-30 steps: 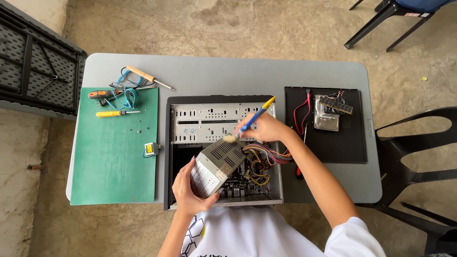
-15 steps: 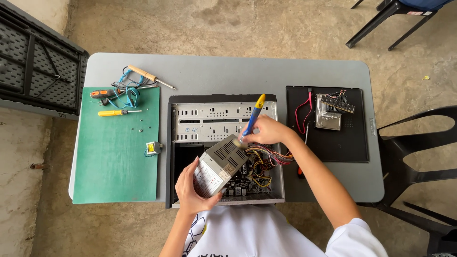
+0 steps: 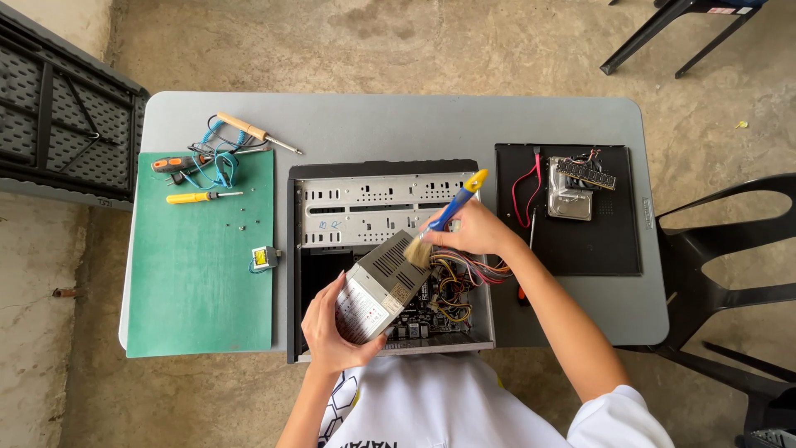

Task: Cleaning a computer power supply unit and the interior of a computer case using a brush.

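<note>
— What's the setting?

— A grey tabletop (image 3: 390,124) on a bare concrete floor (image 3: 414,41), black chairs off to the side of it. An open computer case (image 3: 381,207) lies in the middle.

— And the hands?

— The left hand (image 3: 332,319) has its fingers wrapped round a grey power supply (image 3: 377,286), tilted up over the case's near edge. The right hand (image 3: 473,232), fingers closed on a blue-and-yellow brush (image 3: 448,211), sets the bristles on the supply's top.

— Anything beside the case?

— A green mat (image 3: 199,274) with screwdrivers left of it, a black panel (image 3: 580,241) right.

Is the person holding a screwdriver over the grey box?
No, the right hand holds a blue and yellow brush, its bristles on the grey power supply held by the left hand.
</note>
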